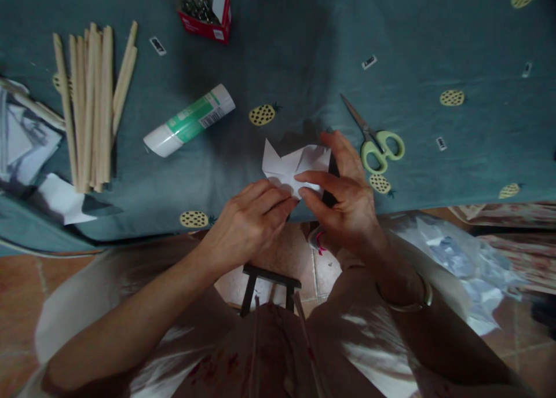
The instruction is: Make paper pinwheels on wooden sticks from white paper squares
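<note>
A folded piece of white paper [284,166] with pointed corners, pinwheel-like in shape, is held just above the table's front edge. My left hand [249,215] is closed on its lower left edge, fingers pressed together. Over its right side, my right hand [343,192] grips with thumb and index finger near the middle, while another finger reaches round the far right corner. Right of that hand lie scissors [376,146] with light green handles, blades pointing away. A white and green glue stick [191,120] lies capped on the cloth at the left.
Several pale wooden sticks [93,108] lie bundled at left, beside white paper pieces [63,198]. A red box [206,27] of small metal items stands at the back. The teal tablecloth [434,154] has a pineapple print. A plastic bag [456,259] is below, right.
</note>
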A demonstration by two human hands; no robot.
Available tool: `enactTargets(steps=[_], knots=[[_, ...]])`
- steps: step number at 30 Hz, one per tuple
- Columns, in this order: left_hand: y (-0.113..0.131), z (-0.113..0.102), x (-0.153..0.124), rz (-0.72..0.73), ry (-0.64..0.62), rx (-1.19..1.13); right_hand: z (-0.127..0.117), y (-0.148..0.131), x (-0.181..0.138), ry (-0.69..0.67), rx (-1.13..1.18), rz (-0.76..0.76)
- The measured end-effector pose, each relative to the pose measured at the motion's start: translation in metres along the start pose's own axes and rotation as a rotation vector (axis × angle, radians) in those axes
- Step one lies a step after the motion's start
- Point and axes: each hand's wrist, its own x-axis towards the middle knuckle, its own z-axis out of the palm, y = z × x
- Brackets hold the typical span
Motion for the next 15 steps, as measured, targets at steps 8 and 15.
enactTargets(steps=[8, 15], knots=[[-0.0012, 0.0028, -0.0009, 0.017, 0.013, 0.008, 0.0032, 0.0024, -0.0024, 0.042, -0.098, -0.117], [-0.0013, 0.0021, -0.0007, 0.009, -0.001, -0.007, 0.0079, 0.0013, -0.0060, 0.072, -0.250, -0.203]])
